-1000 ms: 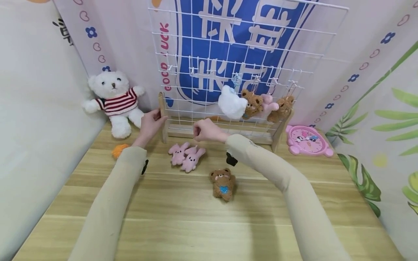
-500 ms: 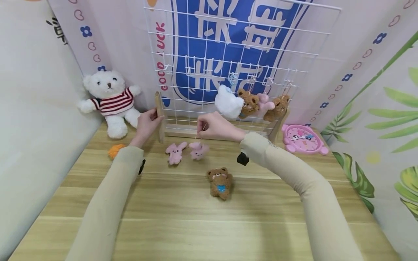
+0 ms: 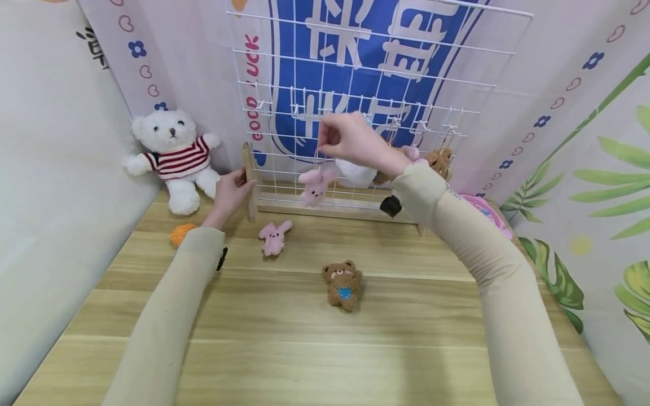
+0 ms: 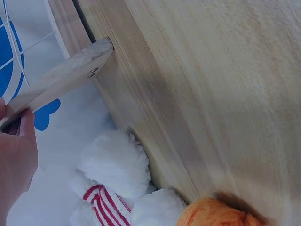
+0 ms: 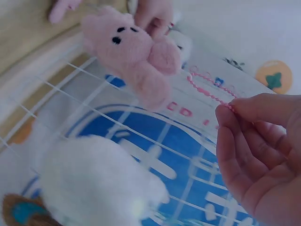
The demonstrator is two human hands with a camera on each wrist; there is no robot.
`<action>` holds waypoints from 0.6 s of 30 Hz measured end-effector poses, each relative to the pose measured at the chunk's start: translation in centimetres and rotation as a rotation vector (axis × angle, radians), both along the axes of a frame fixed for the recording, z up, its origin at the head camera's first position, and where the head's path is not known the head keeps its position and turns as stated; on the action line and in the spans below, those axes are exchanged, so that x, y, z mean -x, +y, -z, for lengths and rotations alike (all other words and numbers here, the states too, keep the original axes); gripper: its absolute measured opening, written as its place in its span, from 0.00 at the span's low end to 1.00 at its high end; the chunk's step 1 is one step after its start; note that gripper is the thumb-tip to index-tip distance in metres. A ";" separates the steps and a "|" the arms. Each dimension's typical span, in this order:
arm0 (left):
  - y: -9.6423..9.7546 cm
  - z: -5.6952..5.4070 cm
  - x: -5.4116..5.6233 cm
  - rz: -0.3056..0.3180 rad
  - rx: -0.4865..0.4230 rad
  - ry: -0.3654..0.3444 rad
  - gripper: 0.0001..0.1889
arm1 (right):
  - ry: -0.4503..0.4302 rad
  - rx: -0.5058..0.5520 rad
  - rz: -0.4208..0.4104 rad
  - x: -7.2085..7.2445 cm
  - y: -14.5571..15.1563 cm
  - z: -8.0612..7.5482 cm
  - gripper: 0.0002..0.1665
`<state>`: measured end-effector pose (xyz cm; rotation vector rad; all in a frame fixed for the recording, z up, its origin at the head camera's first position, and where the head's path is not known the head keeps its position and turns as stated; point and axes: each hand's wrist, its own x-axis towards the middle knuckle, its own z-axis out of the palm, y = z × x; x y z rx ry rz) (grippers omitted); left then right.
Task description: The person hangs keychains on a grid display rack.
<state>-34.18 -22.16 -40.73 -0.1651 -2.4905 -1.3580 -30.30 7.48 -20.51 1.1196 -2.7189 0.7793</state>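
My right hand (image 3: 355,141) pinches the pink bead chain (image 5: 207,90) of a pink bunny plush keychain (image 3: 316,186), which dangles in front of the white wire grid rack (image 3: 284,175). In the right wrist view thumb and forefinger meet on the chain, and the bunny (image 5: 127,52) hangs free of the hand. My left hand (image 3: 232,194) grips the rack's left wooden upright (image 3: 249,180), with the thumb on one side, as the left wrist view also shows. A second pink bunny keychain (image 3: 274,238) and a brown bear keychain (image 3: 343,285) lie on the table.
Several plush keychains hang from the rack's hooks at right, among them a white one (image 3: 355,172) and a brown bear (image 3: 440,162). A white teddy in a striped sweater (image 3: 178,158) sits left of the rack, near an orange ball (image 3: 180,234). A pink clock (image 3: 482,208) is partly hidden.
My right hand has picked one pink bunny off the table by its chain and raised it up before the grid. The left hand has stayed on the upright.
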 end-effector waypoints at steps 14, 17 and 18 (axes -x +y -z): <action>-0.1 0.1 0.2 0.004 -0.010 0.005 0.21 | 0.122 0.063 0.140 2.1 0.5 -4.7 0.03; -0.1 0.1 0.2 0.001 -0.009 0.006 0.22 | 0.102 0.063 0.152 2.6 0.5 -4.6 0.05; -0.1 0.1 0.2 -0.001 -0.005 0.004 0.21 | 0.096 0.059 0.155 2.8 0.5 -4.5 0.05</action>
